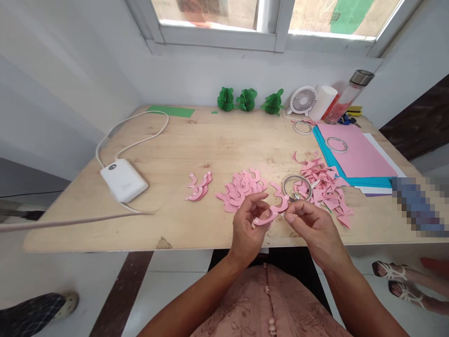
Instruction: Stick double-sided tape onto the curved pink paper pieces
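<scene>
A wavy pink paper cutout (281,204) with small white patches is held up between my two hands over the table's front edge. My left hand (249,227) is closed round its left part, thumb against fingers. At the cutout's right end my right hand (314,227) is closed in a pinch. A heap of similar pink cutouts (240,187) lies just beyond my left hand. A smaller stack of curved pink pieces (199,189), also with white patches, rests further left. Behind my right hand are a roll of tape (285,182) and a pile of pink paper scraps (324,180).
At the right lie pink sheets (358,157) over blue ones, with another tape roll (336,144) on top. Several green paper figures (246,99), a small fan (303,100) and a bottle (349,98) stand along the wall. A white power box (124,180) with cables sits left.
</scene>
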Motion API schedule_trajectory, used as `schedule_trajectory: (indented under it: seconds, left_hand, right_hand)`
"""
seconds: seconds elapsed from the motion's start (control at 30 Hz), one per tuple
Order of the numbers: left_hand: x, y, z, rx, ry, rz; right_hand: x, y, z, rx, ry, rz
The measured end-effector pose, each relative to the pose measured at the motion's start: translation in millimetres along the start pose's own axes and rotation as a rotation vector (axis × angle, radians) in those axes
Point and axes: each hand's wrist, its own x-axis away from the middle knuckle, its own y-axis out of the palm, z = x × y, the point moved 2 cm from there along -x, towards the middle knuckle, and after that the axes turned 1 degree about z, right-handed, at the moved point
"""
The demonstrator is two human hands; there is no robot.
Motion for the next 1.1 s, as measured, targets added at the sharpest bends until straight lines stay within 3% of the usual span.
schedule_trajectory:
  seconds: [0.17,0.37,0.53,0.67,0.87,1.1]
  left_hand:
    - [0.7,-2.6,-0.9,-0.072,0.046,-0.083]
    - [-3.3,-6.0,2.3,-0.267,0.150,0.002]
    - [-6.8,-10.3,18.2,-0.484,0.180,-0.037]
    - [-12.4,-14.6,23.0,-0.460,0.002,-0.080]
    - [-17.9,-16.3,22.2,-0.176,-0.386,-0.294]
    - [-16.2,-16.0,17.7,0.002,-0.546,-0.331]
  right_hand:
    - [-0.6,0.7,0.6,-0.022,0.005,-0.011]
    - [-0.5,-2.8,1.7,-0.012,0.003,-0.036]
    - [-1.7,-5.3,-2.6,0.060,-0.005,-0.106]
    - [-1.7,-6.5,-9.3,0.134,-0.037,-0.170]
    - [-2.3,-11.4,-12.0,0.161,-0.106,-0.250]
    - [-5.4,-14.0,-10.4,0.161,-0.089,-0.251]
